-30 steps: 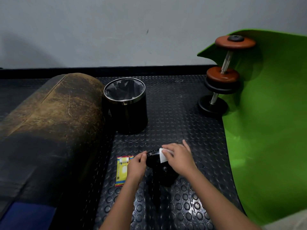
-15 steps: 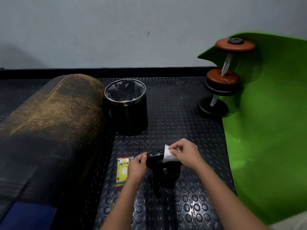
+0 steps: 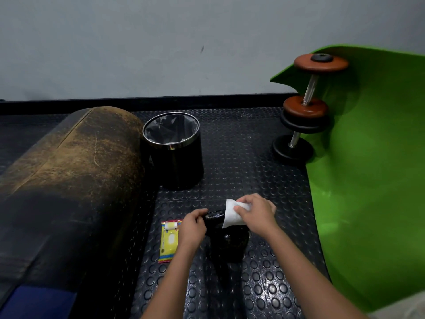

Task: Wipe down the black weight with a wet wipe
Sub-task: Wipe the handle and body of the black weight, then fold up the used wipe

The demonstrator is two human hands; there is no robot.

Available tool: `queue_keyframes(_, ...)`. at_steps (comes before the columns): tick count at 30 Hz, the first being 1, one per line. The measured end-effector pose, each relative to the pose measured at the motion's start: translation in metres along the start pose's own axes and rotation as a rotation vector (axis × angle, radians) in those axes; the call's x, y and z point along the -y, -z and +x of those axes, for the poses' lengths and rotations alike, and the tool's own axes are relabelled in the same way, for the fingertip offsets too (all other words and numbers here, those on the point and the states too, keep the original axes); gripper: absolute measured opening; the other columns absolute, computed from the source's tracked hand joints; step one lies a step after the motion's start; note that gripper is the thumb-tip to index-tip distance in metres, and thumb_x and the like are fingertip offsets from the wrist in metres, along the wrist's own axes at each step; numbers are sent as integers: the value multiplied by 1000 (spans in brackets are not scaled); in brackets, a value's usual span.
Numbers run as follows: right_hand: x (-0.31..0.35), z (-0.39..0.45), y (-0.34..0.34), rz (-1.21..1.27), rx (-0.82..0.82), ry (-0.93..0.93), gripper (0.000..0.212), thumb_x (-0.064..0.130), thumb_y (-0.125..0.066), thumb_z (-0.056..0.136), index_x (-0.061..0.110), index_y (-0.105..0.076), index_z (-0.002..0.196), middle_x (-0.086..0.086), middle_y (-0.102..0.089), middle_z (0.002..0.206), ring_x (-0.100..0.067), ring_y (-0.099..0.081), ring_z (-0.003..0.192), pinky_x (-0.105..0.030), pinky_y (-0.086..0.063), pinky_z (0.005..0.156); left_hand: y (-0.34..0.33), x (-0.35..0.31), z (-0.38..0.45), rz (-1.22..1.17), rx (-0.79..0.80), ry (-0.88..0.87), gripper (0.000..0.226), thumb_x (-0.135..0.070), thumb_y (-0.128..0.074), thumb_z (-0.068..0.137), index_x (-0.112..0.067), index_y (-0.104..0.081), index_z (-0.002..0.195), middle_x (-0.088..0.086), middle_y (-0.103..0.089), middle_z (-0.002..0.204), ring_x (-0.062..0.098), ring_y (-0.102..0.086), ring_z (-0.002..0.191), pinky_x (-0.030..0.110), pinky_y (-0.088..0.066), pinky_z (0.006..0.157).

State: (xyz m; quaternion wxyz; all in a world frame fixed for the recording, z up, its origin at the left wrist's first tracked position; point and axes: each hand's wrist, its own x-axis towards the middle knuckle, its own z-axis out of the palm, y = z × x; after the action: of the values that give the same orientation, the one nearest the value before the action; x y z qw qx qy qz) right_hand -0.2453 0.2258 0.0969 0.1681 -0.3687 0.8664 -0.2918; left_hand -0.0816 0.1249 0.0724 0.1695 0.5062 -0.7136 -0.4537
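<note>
The left hand [image 3: 193, 229] is seen curled round the left end of the handle of the black weight [image 3: 226, 240], with the thumb and fingers closed on it. The right hand [image 3: 257, 215] is held over the right end of the same handle, and a white wet wipe [image 3: 231, 215] is pinched between its thumb and fingertips. The wipe is partly folded, and its free lower edge is draped against the handle. Whether the wipe is pressed flat on the metal cannot be told.

The weight is observed standing upright on the studded black rubber floor [image 3: 264, 279], low in the middle of the view, between the two forearms. A shine is noted on its handle and on its rounded body.

Just to the left of the left hand, a yellow packet of wipes [image 3: 169, 240] is found lying flat on the floor, with red edging and a white flap at its top end.

Beyond the hands, a black bin [image 3: 174, 162] with a metal rim and a dark liner is placed upright on the floor. Touching or just beside its left side, a large worn brown cylinder-shaped pad [image 3: 69, 171] is laid lengthwise.

To the right, a green mat [image 3: 372, 176] is curled up against the grey wall [image 3: 161, 42]. At its left edge, a dumbbell [image 3: 305, 109] with brown and black plates is stood on end.
</note>
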Motion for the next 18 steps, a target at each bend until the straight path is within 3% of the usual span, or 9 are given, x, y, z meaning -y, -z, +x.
queue_keyframes(4,2,-2,-1,112,-70,6,6,42,-70,86,38,-69,90,24,-65,85,10,-48,84,-40,-23,113,-6,-26,-5,-15,68,-31,26,-31,-54,91,-28,-69,112,-9,-66,113,6,-58,100,20,-42,85)
queue_keyframes(7,2,0,-2,268,-36,-39,13,50,-75,76,46,-70,88,27,-69,81,-9,-57,105,-39,-41,102,-11,-34,-6,-18,80,-98,14,-43,-60,86,-42,-70,96,-19,-64,98,5,-58,102,33,-38,104)
queue_keyframes(9,5,1,1,413,38,-50,18,45,-77,76,44,-71,94,24,-73,86,-14,-66,101,-37,-53,91,-11,-35,-6,15,86,-153,8,-43,-63,83,-49,-64,78,-24,-60,87,0,-56,95,46,-32,110)
queue_keyframes(13,14,1,8,620,94,-29,16,28,-74,88,29,-73,103,7,-75,96,-10,-71,93,-23,-57,77,-12,-32,0,-21,45,-161,7,-41,-65,81,-40,-65,74,-17,-64,89,-2,-59,88,51,-36,106)
queue_keyframes(16,17,1,8,644,20,-37,11,30,-70,90,30,-73,101,10,-73,96,-2,-67,92,-17,-52,77,-10,-35,-1,-85,55,-141,8,-36,-62,85,-31,-67,81,-12,-69,84,8,-65,84,33,-50,88)
queue_keyframes(18,17,3,6,649,2,-71,9,26,-68,92,30,-72,99,11,-73,93,-3,-68,90,-16,-50,74,-8,-38,-3,-108,26,-139,8,-31,-62,88,-27,-66,83,-11,-69,78,8,-64,77,21,-48,69)
